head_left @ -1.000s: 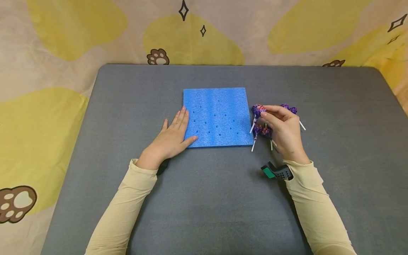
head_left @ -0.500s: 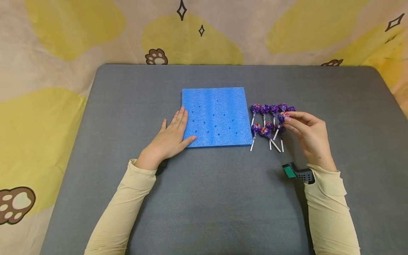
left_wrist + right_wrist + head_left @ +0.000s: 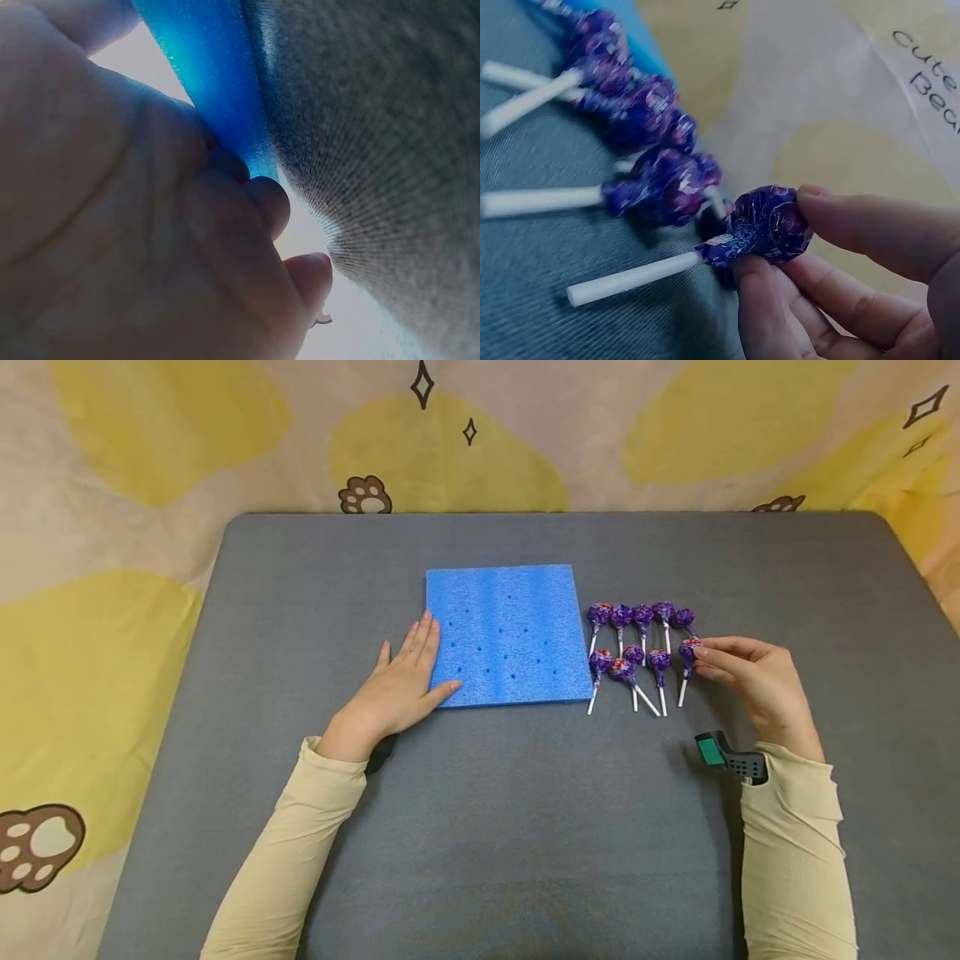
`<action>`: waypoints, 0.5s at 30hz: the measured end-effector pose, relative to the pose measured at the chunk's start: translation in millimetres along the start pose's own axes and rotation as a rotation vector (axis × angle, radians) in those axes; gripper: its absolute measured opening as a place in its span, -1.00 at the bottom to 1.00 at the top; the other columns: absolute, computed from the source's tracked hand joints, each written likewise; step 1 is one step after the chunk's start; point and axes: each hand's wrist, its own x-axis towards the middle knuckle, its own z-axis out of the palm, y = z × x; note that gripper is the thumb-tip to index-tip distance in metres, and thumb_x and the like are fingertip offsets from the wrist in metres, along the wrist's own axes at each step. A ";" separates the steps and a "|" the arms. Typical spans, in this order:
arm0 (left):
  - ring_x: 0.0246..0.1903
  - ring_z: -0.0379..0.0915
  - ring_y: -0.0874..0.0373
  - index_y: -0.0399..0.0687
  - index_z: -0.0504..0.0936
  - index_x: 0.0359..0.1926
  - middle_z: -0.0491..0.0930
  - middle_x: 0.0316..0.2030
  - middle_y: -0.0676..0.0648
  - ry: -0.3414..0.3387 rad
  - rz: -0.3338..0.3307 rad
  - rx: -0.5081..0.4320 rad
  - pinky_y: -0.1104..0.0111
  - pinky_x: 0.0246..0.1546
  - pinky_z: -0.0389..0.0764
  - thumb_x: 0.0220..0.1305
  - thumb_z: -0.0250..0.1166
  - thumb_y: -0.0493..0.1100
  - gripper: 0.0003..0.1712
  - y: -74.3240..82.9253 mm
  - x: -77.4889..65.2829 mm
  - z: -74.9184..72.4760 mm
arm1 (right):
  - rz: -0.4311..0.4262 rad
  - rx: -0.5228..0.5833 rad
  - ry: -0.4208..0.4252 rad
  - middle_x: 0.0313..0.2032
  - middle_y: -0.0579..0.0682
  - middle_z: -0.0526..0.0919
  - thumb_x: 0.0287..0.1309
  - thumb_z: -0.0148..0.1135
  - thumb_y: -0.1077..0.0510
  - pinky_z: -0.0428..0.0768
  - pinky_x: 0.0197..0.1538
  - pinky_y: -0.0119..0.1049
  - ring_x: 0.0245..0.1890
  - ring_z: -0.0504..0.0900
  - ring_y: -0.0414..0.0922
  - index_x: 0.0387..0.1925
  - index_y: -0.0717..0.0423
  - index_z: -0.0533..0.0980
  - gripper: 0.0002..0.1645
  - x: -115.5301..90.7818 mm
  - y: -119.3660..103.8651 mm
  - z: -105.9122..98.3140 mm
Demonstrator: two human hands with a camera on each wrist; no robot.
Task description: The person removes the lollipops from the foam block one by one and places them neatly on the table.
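A blue foam board (image 3: 510, 610) dotted with small holes lies flat on the grey table. My left hand (image 3: 393, 689) rests along its left edge, fingers straight and thumb over the near corner. To the right of the board, lollipops in purple wrappers lie in two rows, white sticks pointing toward me. At the right end of the near row, my right hand (image 3: 761, 689) pinches a lollipop (image 3: 688, 652) by its wrapped head. The right wrist view shows thumb and fingers on that lollipop (image 3: 776, 225), its stick jutting out to the left.
Several other lollipops stand close by, including one in the near row (image 3: 659, 664) and one in the far row (image 3: 600, 614). Two near-row sticks cross. A patterned yellow cloth (image 3: 450, 452) hangs behind the table (image 3: 480, 827).
My right hand has moved right with the lollipop, from near the board to the right end of the near row, uncovering the other lollipops. The left hand stays on the board.
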 end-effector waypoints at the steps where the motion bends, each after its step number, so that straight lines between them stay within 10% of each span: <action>1: 0.42 -0.57 0.05 -0.19 -0.41 0.45 -0.56 0.44 -0.10 0.001 0.000 0.001 -0.11 0.31 -0.36 0.40 -0.08 0.23 -0.03 -0.1 0.1 0.2 | 0.006 -0.018 0.000 -0.40 -0.06 0.72 0.09 0.28 0.38 0.61 -0.29 -0.43 -0.42 0.68 -0.22 -0.42 0.15 0.69 -0.87 0.7 1.7 -0.7; 15: 0.42 -0.55 0.02 -0.20 -0.41 0.45 -0.55 0.44 -0.11 0.000 -0.018 -0.002 -0.11 0.31 -0.35 0.40 -0.07 0.22 -0.03 -3.0 -2.8 0.1 | 0.025 -0.095 0.034 -0.53 -0.11 0.70 0.02 0.35 0.36 0.60 -0.40 -0.47 -0.54 0.67 -0.26 -0.53 0.12 0.64 -0.88 9.7 14.0 9.2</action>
